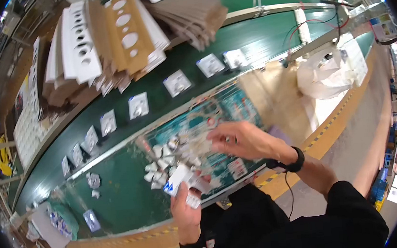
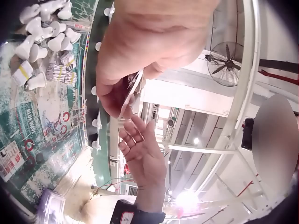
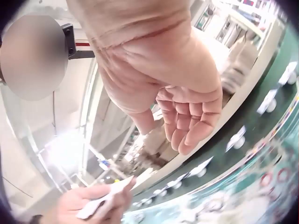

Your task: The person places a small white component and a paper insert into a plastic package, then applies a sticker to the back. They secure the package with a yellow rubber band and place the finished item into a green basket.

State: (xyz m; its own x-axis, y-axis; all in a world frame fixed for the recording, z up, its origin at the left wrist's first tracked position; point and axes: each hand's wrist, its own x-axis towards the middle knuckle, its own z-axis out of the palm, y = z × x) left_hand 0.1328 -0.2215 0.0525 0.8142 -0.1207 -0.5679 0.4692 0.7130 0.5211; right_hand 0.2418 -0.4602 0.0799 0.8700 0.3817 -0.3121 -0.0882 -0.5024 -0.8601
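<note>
Clearly, the left hand (image 1: pixel 186 210) gripped a white card (image 1: pixel 179 174) above the worktop's (image 1: pixel 124 198) person-side edge, near heaped white bulbs (image 2: pixel 56 44); the right hand (image 1: pixel 242 140) hovered, fingers loosely bent.

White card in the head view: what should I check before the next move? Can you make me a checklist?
1. Is the white card held? Ok: the left hand grips it.
2. Is the right hand free? Ok: it holds nothing.
3. Are both hands on the card? Not ok: the right one is apart from it.
4. Are white bulbs nearby? Ok: a pile lies on the workbench.
5. Is a bulb already in this card? Cannot tell: the fingers hide too much.
6. Are there gaps on the green belt? Ok: spaces show between several cards.
</note>
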